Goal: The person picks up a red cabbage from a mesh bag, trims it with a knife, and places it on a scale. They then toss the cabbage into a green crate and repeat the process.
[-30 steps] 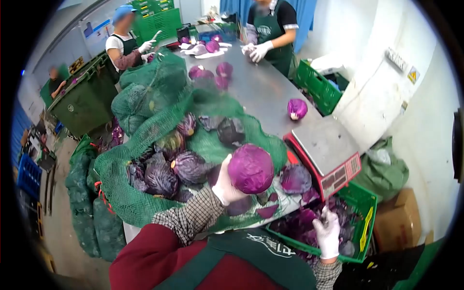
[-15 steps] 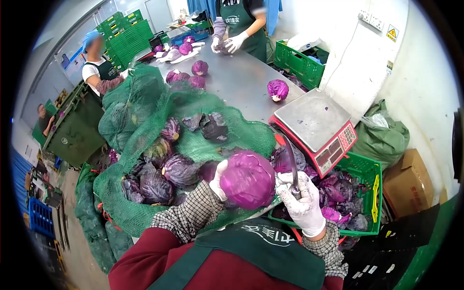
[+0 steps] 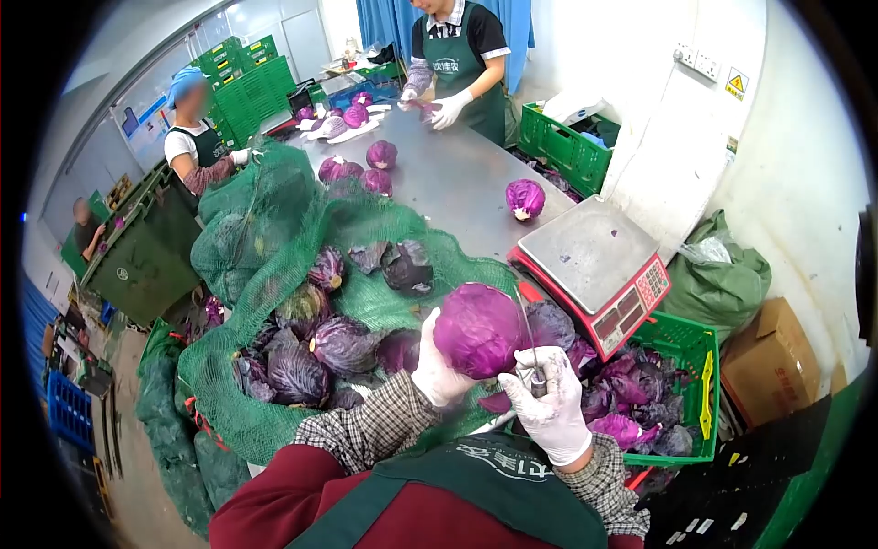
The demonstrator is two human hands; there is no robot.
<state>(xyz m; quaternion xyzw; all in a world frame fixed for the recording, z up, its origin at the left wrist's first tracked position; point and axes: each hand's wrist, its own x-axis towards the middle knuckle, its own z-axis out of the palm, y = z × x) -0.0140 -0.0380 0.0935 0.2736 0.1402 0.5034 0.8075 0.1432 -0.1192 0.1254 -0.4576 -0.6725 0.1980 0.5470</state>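
A trimmed red cabbage, bright purple and round, rests in my gloved left hand, whose fingers curve around its left side. My gloved right hand is closed round the handle of a knife. Its thin blade points up along the cabbage's right side. A loose purple leaf shows just below the cabbage. Untrimmed dark cabbages lie to the left on a green mesh bag.
A red scale stands at the right of the metal table. Beneath it, a green crate holds cut leaves. One cabbage sits near the scale. Two co-workers, one at a full mesh bag, stand across the table.
The cabbage has risen and turned in my left hand. My right hand has moved slightly left and down, bringing the blade beside the cabbage. A loose leaf now shows below it.
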